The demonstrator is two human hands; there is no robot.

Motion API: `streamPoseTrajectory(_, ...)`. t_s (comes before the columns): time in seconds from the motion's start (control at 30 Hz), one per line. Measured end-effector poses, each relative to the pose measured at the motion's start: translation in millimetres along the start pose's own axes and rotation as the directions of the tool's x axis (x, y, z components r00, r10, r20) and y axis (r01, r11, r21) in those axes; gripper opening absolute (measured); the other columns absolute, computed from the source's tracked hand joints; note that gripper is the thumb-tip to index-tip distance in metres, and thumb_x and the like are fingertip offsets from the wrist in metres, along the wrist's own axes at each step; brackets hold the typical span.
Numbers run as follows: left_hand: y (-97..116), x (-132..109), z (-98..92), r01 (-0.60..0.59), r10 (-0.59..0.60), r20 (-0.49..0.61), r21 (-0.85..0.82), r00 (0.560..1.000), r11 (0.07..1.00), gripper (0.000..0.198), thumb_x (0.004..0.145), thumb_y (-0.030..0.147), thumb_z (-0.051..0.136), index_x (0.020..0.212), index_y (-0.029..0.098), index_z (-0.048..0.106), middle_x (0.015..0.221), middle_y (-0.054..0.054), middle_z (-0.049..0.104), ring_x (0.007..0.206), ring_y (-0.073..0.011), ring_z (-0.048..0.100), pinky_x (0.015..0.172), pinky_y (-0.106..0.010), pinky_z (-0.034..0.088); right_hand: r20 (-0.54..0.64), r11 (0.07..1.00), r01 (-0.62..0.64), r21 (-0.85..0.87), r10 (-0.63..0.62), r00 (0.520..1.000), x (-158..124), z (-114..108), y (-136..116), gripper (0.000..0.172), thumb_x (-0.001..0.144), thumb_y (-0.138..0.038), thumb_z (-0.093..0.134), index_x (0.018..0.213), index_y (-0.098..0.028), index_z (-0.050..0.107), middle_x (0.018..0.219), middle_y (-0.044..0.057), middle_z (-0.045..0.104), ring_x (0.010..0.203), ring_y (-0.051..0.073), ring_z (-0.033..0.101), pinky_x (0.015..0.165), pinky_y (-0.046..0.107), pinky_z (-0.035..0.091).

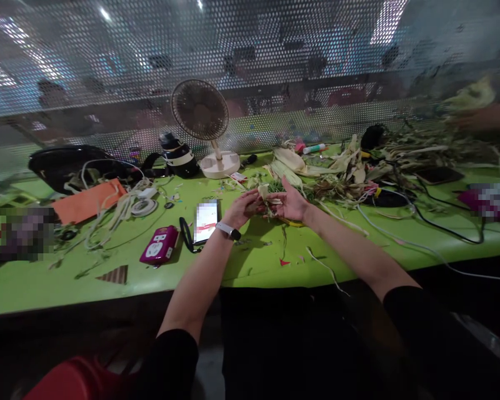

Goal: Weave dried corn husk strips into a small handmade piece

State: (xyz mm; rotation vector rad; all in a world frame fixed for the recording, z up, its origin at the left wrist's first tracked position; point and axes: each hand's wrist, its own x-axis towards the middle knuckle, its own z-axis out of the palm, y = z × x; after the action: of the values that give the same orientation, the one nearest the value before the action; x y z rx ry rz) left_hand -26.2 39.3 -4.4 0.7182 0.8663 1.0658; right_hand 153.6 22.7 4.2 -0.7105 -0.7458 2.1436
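Both hands meet over the middle of the green table (250,266), around a small bundle of pale dried husk (264,191). My left hand (245,208), with a band on its wrist, has its fingers curled at the bundle's left side. My right hand (292,201) has its thumb raised and its fingers stretched toward the bundle, touching its right side. Just behind the hands lie large pale husks (289,160) and shredded green plant bits. A lit phone (206,221) lies left of my left wrist, with a magenta case (160,245) beside it.
A small fan (220,164) and a dark bottle (178,157) stand at the back. Left are a black bag (73,161), orange sheet (89,201) and white cable (144,206). Husks, cords and a dark phone (439,175) cover the right. Another person's blurred hand (489,125) shows far right.
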Motion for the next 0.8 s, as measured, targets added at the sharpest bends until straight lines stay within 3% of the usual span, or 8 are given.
streamPoseTrajectory(0.23,1.1,-8.5,5.4,-0.012,0.012,-0.004,0.006,1.000,1.000,0.033,0.068,0.000,0.071,0.098,0.013,0.065,0.070,0.000,0.072,0.059,-0.0111,0.067,0.054,-0.021,0.053,-0.042,1.000,0.006,0.007,-0.006,0.999,-1.0,0.4,-0.9,0.081,0.089,-0.075,0.016,0.089,-0.011,0.066,0.072,0.014,0.073,0.070,0.024,0.073,0.075,0.047,0.061)
streamPoseTrajectory(0.47,0.0,-4.6,0.0,-0.048,0.048,0.024,-0.008,0.999,0.999,0.040,0.065,0.003,0.077,0.102,0.014,0.066,0.078,-0.002,0.074,0.066,-0.0122,0.070,0.058,-0.021,0.054,0.040,1.000,0.018,0.016,-0.019,0.999,-1.1,-1.5,-1.2,0.086,0.091,-0.072,0.010,0.098,-0.009,0.067,0.078,0.015,0.074,0.078,0.025,0.074,0.084,0.050,0.058)
streamPoseTrajectory(0.67,4.6,-7.7,0.6,-0.063,0.065,0.054,-0.026,0.996,0.998,0.036,0.068,0.007,0.070,0.103,0.013,0.065,0.074,-0.001,0.072,0.063,-0.0097,0.066,0.058,-0.020,0.051,0.061,0.999,0.038,0.013,-0.039,0.997,-2.5,-0.4,-0.9,0.083,0.091,-0.073,0.013,0.100,-0.011,0.068,0.083,0.015,0.075,0.081,0.024,0.073,0.083,0.046,0.059)
streamPoseTrajectory(0.8,4.4,-12.9,2.9,-0.098,0.094,0.147,0.016,0.985,0.995,0.059,0.063,0.002,0.071,0.118,0.018,0.061,0.088,-0.001,0.072,0.074,-0.0101,0.067,0.068,-0.021,0.052,0.013,0.999,0.039,-0.004,-0.039,0.999,-1.8,0.2,0.5,0.080,0.089,-0.075,0.016,0.094,-0.013,0.068,0.077,0.013,0.074,0.075,0.023,0.073,0.078,0.043,0.060)
